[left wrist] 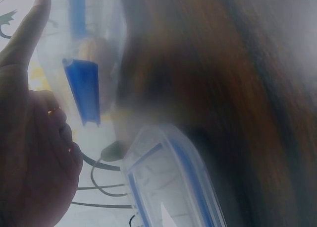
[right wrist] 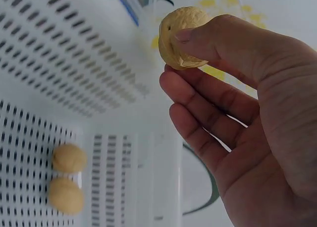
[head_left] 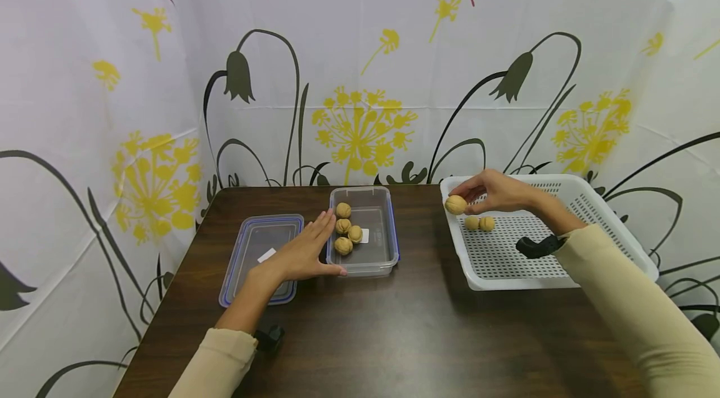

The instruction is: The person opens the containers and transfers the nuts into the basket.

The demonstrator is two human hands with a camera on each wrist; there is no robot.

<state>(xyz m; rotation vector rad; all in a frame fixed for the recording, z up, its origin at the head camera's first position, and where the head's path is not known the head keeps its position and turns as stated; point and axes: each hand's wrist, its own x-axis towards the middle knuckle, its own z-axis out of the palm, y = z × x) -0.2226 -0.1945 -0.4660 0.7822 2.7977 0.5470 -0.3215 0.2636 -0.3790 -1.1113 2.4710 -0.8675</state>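
Observation:
My right hand pinches a walnut between thumb and fingers, over the left edge of a white perforated basket. Two more walnuts lie side by side on the basket floor. At centre, a clear plastic container with blue clips holds several walnuts along its left side. My left hand rests against the container's left wall, fingers straight and thumb toward the near corner. In the left wrist view a blue clip shows beside that hand.
A clear lid with a blue seal lies left of the container, partly behind the left forearm. Dark wooden table stretches between container and basket and toward the front. A white flower-printed curtain hangs right behind the table.

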